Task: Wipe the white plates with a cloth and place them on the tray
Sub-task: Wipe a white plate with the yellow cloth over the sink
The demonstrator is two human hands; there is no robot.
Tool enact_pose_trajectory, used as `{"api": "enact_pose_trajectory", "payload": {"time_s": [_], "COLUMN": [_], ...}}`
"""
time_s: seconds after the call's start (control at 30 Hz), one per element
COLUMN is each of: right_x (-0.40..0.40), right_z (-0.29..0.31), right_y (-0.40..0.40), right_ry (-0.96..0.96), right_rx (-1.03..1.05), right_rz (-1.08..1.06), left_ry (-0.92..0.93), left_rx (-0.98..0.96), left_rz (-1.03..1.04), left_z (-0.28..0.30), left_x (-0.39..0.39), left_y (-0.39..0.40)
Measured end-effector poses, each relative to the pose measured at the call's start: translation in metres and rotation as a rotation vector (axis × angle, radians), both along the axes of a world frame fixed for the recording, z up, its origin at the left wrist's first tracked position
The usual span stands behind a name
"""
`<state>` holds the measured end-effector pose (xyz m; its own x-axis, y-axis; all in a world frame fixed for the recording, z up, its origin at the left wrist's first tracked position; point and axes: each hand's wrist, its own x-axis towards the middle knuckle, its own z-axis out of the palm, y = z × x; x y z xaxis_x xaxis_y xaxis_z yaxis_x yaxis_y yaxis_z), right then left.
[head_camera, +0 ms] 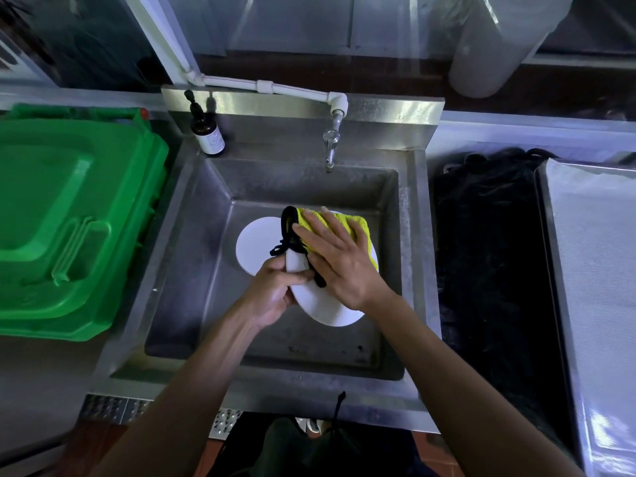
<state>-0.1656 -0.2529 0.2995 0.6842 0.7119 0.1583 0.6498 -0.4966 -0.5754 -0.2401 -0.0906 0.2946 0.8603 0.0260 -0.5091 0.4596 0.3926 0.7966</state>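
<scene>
Yellow cloth [330, 220] under flat right hand [339, 258].

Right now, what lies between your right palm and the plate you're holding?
The yellow cloth, pressed by the right hand onto the held plate; the head view shows it.

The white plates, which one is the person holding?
The plate nearer the person, tilted up. The left hand grips its edge while the right hand presses the yellow cloth on it. The other plate lies flat in the sink, untouched.
</scene>
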Motion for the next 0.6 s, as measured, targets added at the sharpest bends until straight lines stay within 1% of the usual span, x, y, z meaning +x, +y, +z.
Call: {"api": "enact_pose_trajectory", "payload": {"time_s": [0.07,0.2,0.37,0.47,0.53,0.6], "right_x": [0.009,0.026,0.037,0.036,0.03,0.023], "right_z": [-0.001,-0.005,-0.013,-0.019,-0.022,-0.024], "right_y": [-0.002,-0.005,-0.015,-0.022,-0.023,-0.021], "right_ry": [-0.016,0.067,0.213,0.311,0.342,0.348], "right_rx": [-0.038,-0.061,-0.019,0.059,0.094,0.099], "right_rz": [-0.022,-0.125,-0.273,-0.323,-0.344,-0.369], "left_ry": [0.005,-0.003,-0.008,-0.053,-0.094,-0.109], "left_rx": [0.0,-0.002,-0.021,-0.101,-0.164,-0.179], "left_rz": [-0.017,-0.034,0.063,0.135,0.18,0.213], "left_z": [0.002,0.007,0.008,0.01,0.012,0.013], "left_x": [0.0,0.0,-0.001,0.002,0.005,0.008], "left_y": [-0.001,-0.002,0.001,0.004,0.004,0.003]}}
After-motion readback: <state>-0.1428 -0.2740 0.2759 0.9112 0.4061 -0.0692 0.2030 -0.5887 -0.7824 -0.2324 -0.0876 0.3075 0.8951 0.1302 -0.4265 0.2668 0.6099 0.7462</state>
